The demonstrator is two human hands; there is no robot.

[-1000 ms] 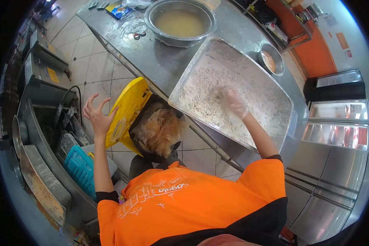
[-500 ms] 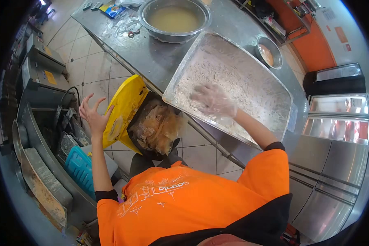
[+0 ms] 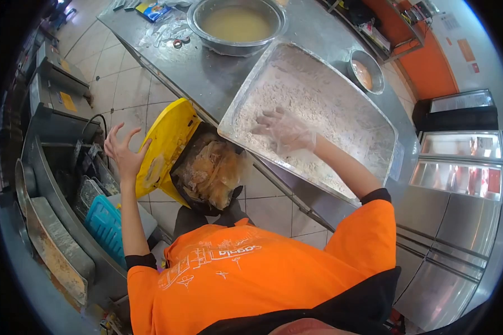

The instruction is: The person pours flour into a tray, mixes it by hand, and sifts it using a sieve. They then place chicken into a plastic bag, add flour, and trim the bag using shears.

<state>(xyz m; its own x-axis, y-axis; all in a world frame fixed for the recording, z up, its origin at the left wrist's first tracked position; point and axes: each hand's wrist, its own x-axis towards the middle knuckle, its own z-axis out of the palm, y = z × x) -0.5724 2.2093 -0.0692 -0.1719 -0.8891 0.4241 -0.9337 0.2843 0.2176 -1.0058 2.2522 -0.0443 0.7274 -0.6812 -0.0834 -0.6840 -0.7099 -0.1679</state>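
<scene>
My right hand point(image 3: 285, 130), in a clear plastic glove, is over the near left part of a large metal tray point(image 3: 246, 87). Its fingers are spread and nothing is in them. White, crumbly flour point(image 3: 330, 106) covers the tray's floor, right under the palm. Bare and raised, my left hand point(image 3: 126, 149) has its fingers apart and curved, holding nothing. Beside it stands the yellow lid point(image 3: 170, 134) of a bin. Crumpled, stained plastic point(image 3: 209, 170) fills the bin's opening, between my two arms.
A wide metal bowl point(image 3: 194, 28) of cloudy liquid and a smaller bowl point(image 3: 353, 62) stand on the steel table point(image 3: 201, 75). Plastic wrap point(image 3: 162, 36) lies at its far left. A turquoise basket point(image 3: 103, 226) is at my left, steel fridges point(image 3: 458, 223) at my right.
My right hand has lifted a little from the flour and its fingers show more clearly spread. My left hand has shifted slightly left, still raised.
</scene>
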